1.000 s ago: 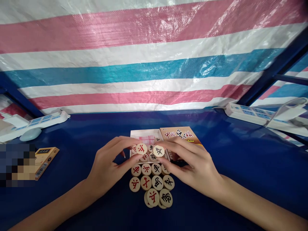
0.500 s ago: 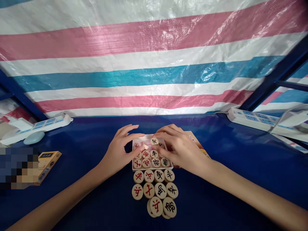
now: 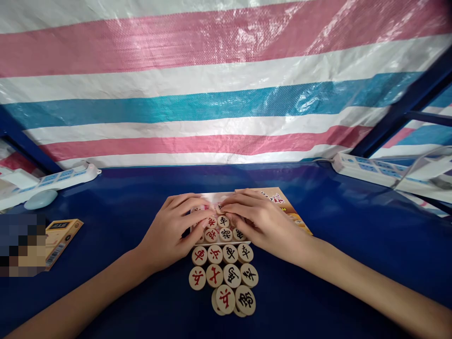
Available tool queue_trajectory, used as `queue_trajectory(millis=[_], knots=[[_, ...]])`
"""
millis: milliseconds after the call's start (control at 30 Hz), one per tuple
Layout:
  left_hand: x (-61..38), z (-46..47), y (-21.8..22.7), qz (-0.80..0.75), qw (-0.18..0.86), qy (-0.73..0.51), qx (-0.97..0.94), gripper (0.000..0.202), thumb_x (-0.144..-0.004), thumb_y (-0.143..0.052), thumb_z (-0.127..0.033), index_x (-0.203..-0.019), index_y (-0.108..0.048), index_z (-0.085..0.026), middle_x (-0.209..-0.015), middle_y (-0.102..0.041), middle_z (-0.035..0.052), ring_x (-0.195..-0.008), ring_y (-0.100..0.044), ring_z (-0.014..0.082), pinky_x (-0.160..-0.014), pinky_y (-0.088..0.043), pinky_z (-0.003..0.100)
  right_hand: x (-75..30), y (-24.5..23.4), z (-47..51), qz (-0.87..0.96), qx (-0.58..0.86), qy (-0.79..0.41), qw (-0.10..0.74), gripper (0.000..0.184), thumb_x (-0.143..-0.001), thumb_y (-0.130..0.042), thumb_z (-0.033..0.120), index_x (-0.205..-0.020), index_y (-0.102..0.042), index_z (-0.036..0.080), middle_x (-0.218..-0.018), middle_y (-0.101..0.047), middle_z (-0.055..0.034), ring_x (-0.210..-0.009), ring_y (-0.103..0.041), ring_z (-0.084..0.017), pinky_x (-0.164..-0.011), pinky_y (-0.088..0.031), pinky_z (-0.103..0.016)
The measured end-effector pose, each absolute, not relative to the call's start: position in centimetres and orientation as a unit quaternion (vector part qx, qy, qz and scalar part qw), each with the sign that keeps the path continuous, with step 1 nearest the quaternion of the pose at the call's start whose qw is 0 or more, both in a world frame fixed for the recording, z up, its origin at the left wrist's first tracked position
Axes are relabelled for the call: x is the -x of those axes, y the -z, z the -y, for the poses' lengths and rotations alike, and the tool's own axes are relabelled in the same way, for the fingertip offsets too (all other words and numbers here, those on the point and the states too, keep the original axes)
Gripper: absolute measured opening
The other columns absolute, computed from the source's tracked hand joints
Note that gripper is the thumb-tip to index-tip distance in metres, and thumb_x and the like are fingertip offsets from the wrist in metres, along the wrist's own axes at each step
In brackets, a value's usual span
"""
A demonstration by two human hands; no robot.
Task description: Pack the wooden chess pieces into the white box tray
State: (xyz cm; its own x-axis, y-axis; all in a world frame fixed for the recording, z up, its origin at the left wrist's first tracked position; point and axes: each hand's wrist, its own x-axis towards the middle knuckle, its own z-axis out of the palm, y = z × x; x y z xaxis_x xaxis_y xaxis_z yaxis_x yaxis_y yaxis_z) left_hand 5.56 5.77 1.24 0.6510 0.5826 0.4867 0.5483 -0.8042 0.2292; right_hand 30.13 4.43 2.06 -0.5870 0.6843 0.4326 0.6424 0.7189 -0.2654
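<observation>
My left hand (image 3: 171, 228) is over the left side of a shallow white box (image 3: 208, 196). Its thumb and index finger are bent close together above the red-marked pieces, and what they hold, if anything, is hidden. From the right, my right hand (image 3: 263, 217) reaches in with its fingertips closed on a black-marked Chinese chess piece (image 3: 219, 208) in the back part of the box. Rows of round wooden pieces lie inside, red-marked ones such as a red chess piece (image 3: 211, 235) on the left, a black chess piece (image 3: 225, 234) beside them. My fingers cover part of the box.
Stacked chess pieces (image 3: 214, 275) stand in rows in front of the box on the blue table (image 3: 141, 188). A printed cardboard box lid (image 3: 296, 219) lies behind my right hand. Power strips (image 3: 374, 172) sit at both sides, with a mouse (image 3: 40, 199) and small yellow box (image 3: 63, 240) at left.
My hands have come closer together over the box. The black-marked piece in my right fingers has gone lower, among the others. My left fingers have curled further inward. The view has shifted slightly.
</observation>
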Motion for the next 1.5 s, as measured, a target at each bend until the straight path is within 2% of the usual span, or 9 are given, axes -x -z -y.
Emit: queue_trajectory(millis=[233, 500, 700, 800, 900, 933, 1100, 1267, 1500], knots=[[-4.7, -5.8, -1.0, -0.349, 0.021, -0.290, -0.891, 0.029, -0.097, -0.048, -0.017, -0.119, -0.064, -0.028, -0.122, -0.066, 0.0004, -0.114, -0.056, 0.0207, -0.096, -0.042, 0.040, -30.4, -2.0, -3.9, 0.892, 0.376, -0.044, 0.247, 0.020, -0.097, -0.048, 0.016, -0.099, -0.066, 0.020, -0.118, -0.067, -0.0041, -0.111, -0.060, -0.020, -0.108, -0.039, -0.044], [-4.8, -5.6, -0.7, -0.330, 0.020, -0.264, -0.906, 0.028, -0.098, -0.049, -0.018, -0.120, -0.063, -0.029, -0.123, -0.066, -0.0017, -0.119, -0.054, 0.0199, -0.100, -0.040, 0.039, -30.5, -1.4, -3.5, 0.891, 0.391, -0.032, 0.228, 0.027, -0.098, -0.045, 0.019, -0.118, -0.063, 0.022, -0.126, -0.063, -0.0037, -0.117, -0.057, -0.020, -0.115, -0.032, -0.043], [-4.8, -5.5, -1.2, -0.355, 0.011, -0.287, -0.890, 0.025, -0.098, -0.048, -0.020, -0.114, -0.065, -0.028, -0.121, -0.065, -0.0014, -0.118, -0.055, 0.0202, -0.099, -0.042, 0.038, -30.8, -2.6, -3.5, 0.885, 0.403, -0.019, 0.232, 0.027, -0.098, -0.044, 0.021, -0.115, -0.065, 0.022, -0.124, -0.064, -0.0048, -0.116, -0.057, -0.022, -0.103, -0.043, -0.043], [-4.3, -5.6, -1.3, -0.461, 0.001, -0.305, -0.833, 0.025, -0.098, -0.049, -0.027, -0.119, -0.062, -0.029, -0.108, -0.065, 0.0011, -0.099, -0.060, 0.0194, -0.086, -0.048, 0.036, -31.7, -3.4, -4.2, 0.865, 0.433, -0.005, 0.254, 0.031, -0.099, -0.042, 0.021, -0.121, -0.062, 0.022, -0.124, -0.065, -0.0044, -0.117, -0.057, -0.022, -0.100, -0.044, -0.042], [-3.9, -6.1, -1.0, -0.527, 0.062, -0.292, -0.796, 0.030, -0.097, -0.051, -0.036, -0.125, -0.058, -0.030, -0.095, -0.064, -0.0002, -0.080, -0.059, 0.0166, -0.067, -0.048, 0.031, -32.8, -3.3, -5.2, 0.844, 0.469, 0.014, 0.259, 0.034, -0.098, -0.041, 0.020, -0.127, -0.058, 0.020, -0.128, -0.063, -0.0057, -0.119, -0.057, -0.022, -0.100, -0.045, -0.041], [-3.9, -6.2, -0.8, -0.523, 0.085, -0.286, -0.798, 0.031, -0.096, -0.052, -0.037, -0.126, -0.057, -0.031, -0.096, -0.064, -0.0006, -0.081, -0.059, 0.0166, -0.068, -0.049, 0.031, -33.0, -3.1, -5.5, 0.841, 0.482, 0.022, 0.246, 0.035, -0.098, -0.040, 0.020, -0.128, -0.057, 0.020, -0.129, -0.062, -0.0063, -0.119, -0.056, -0.022, -0.100, -0.045, -0.041], [-3.9, -6.5, -0.3, -0.484, 0.097, -0.257, -0.831, 0.035, -0.097, -0.051, -0.036, -0.131, -0.055, -0.031, -0.120, -0.064, -0.0007, -0.111, -0.057, 0.0211, -0.095, -0.046, 0.039, -33.1, -1.6, -5.7, 0.838, 0.514, 0.040, 0.178, 0.034, -0.096, -0.042, 0.020, -0.126, -0.056, 0.022, -0.124, -0.064, -0.0058, -0.111, -0.060, -0.024, -0.093, -0.046, -0.043], [-3.8, -6.5, -0.1, -0.480, 0.098, -0.258, -0.833, 0.037, -0.097, -0.048, -0.038, -0.133, -0.053, -0.031, -0.129, -0.062, -0.0013, -0.119, -0.055, 0.0210, -0.100, -0.045, 0.040, -32.5, -1.3, -5.1, 0.825, 0.536, 0.055, 0.169, 0.033, -0.096, -0.040, 0.022, -0.126, -0.054, 0.021, -0.123, -0.063, -0.0072, -0.109, -0.059, -0.026, -0.089, -0.044, -0.045], [-3.9, -6.2, -0.4, -0.482, 0.104, -0.252, -0.833, 0.036, -0.099, -0.045, -0.037, -0.134, -0.051, -0.032, -0.129, -0.061, -0.0017, -0.121, -0.054, 0.0211, -0.102, -0.044, 0.041, -32.2, -1.3, -4.8, 0.819, 0.547, 0.060, 0.161, 0.032, -0.098, -0.039, 0.025, -0.126, -0.053, 0.022, -0.121, -0.063, -0.0074, -0.108, -0.058, -0.026, -0.088, -0.042, -0.044]])
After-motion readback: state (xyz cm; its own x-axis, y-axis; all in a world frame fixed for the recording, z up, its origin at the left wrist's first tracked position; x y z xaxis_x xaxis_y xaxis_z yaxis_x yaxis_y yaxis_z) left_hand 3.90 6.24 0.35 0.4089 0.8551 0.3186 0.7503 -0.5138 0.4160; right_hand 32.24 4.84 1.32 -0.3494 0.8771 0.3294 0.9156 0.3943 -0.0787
